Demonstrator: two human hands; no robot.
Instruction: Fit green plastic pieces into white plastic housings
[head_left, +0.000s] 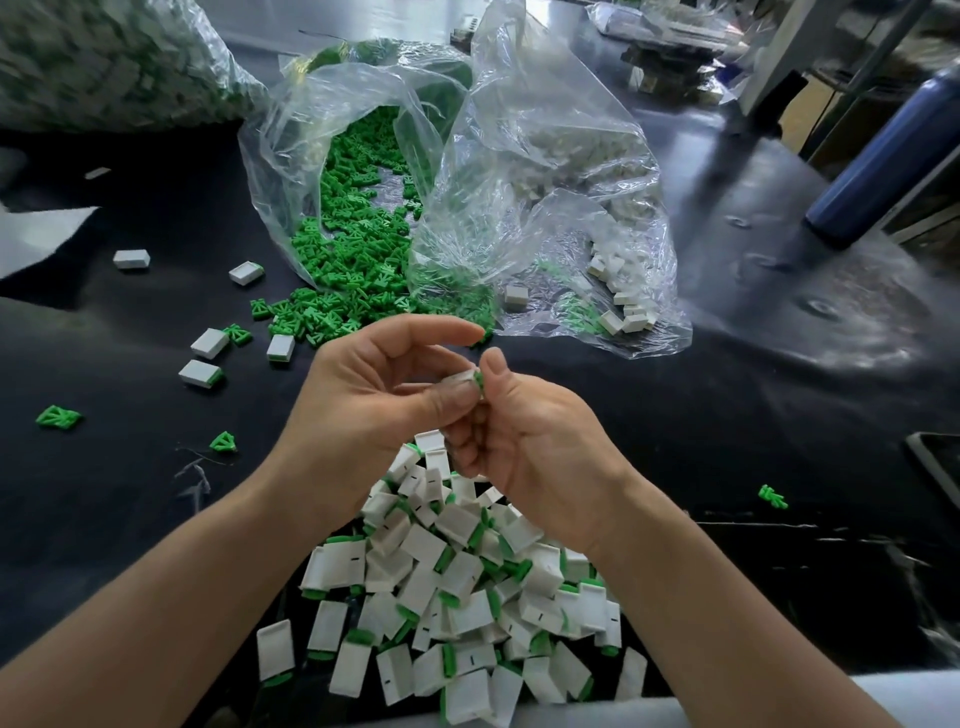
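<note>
Head view: a white housing (460, 378) is pinched in the left hand (363, 395), right above the pile of finished ones (457, 587). A green piece (478, 382) is gripped at its open end by the right hand (530, 447), thumb on top. Probably best if it's kept square to the opening and pushed in till flush, nothing forced. Spare greens are spilled from the bag (291, 156) behind.

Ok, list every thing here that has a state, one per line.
left hand, pinching the white housing
right hand, pinching the green piece at its end
green-piece bag, open, spilling out
housing bag, open
finished pile, green pieces fitted
blue bottle, standing
</note>
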